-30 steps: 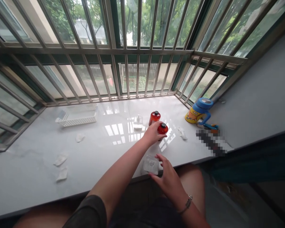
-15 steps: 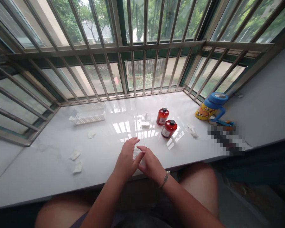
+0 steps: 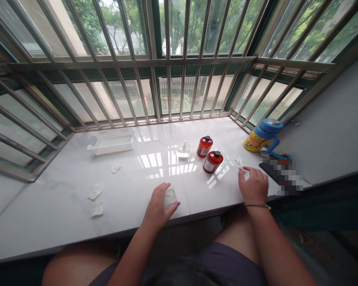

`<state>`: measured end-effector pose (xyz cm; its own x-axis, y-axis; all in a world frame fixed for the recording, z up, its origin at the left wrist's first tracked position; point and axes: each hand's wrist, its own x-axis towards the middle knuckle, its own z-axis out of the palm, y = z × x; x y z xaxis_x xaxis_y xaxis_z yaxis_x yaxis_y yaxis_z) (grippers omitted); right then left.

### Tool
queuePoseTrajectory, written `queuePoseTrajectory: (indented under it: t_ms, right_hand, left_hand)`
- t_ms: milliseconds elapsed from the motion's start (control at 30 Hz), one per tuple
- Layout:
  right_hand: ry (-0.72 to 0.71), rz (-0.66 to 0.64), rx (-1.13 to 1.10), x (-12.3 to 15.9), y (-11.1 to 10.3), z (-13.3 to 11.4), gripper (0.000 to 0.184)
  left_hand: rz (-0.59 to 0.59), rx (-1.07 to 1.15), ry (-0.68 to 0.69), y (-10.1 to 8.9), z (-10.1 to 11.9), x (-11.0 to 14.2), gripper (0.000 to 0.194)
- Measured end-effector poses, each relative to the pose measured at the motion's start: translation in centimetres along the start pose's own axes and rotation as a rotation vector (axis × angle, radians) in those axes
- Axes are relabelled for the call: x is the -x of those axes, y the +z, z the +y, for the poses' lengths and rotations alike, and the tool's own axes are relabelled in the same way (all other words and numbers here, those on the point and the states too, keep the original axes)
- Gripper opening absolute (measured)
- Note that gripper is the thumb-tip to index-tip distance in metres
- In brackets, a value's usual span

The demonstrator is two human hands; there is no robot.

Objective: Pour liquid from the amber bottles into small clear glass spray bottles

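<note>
My left hand point(image 3: 159, 206) curves around a small clear square glass bottle point(image 3: 170, 197) near the table's front edge, thumb on the near side and fingers on the far side. Over on the right, my right hand point(image 3: 254, 185) has its thumb and fingers pinched at a crumpled white tissue point(image 3: 238, 161), partly covered by the fingertips. Two red bottles with black caps stand between the hands and the window: a nearer one point(image 3: 213, 162) and a farther one point(image 3: 205, 146). Left of them is another clear glass bottle point(image 3: 184, 151).
A white perforated basket point(image 3: 111, 150) sits at the back left. Several white tissue pieces point(image 3: 98, 209) lie on the left. At the right stand a blue and yellow mug point(image 3: 258, 137) and a dark, partly blurred object point(image 3: 270, 172). Metal bars point(image 3: 170, 91) line the window.
My right hand has left the glass bottle and moved right to the crumpled tissue. My left hand has stayed at the bottle, which is now less covered.
</note>
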<state>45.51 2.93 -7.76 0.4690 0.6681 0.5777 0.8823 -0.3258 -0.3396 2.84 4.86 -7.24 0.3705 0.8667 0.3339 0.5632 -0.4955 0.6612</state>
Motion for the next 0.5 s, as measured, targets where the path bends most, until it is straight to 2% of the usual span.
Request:
queuePoseTrajectory:
  t_ms: [67, 133, 300, 400, 500]
  right_hand:
    - [0.105, -0.077, 0.114, -2.0, 0.9, 2.6, 0.040]
    - [0.148, -0.130, 0.143, -3.4, 1.9, 3.8, 0.044]
    - [0.200, -0.223, 0.090, -4.8, 3.6, 4.3, 0.036]
    - [0.227, -0.183, 0.051, -4.7, 3.3, 4.1, 0.034]
    - [0.242, -0.044, 0.032, -4.0, 1.7, 3.4, 0.042]
  left_hand:
    - [-0.002, 0.034, -0.070, 0.4, -0.1, 0.0, 0.071]
    - [-0.009, 0.068, -0.118, 0.6, -0.2, 0.0, 0.075]
    - [-0.013, 0.094, -0.098, 0.6, -0.4, 0.1, 0.079]
    - [-0.012, 0.090, -0.076, 0.6, -0.6, 0.1, 0.081]
    - [-0.007, 0.089, -0.078, 0.6, -0.5, 0.1, 0.083]
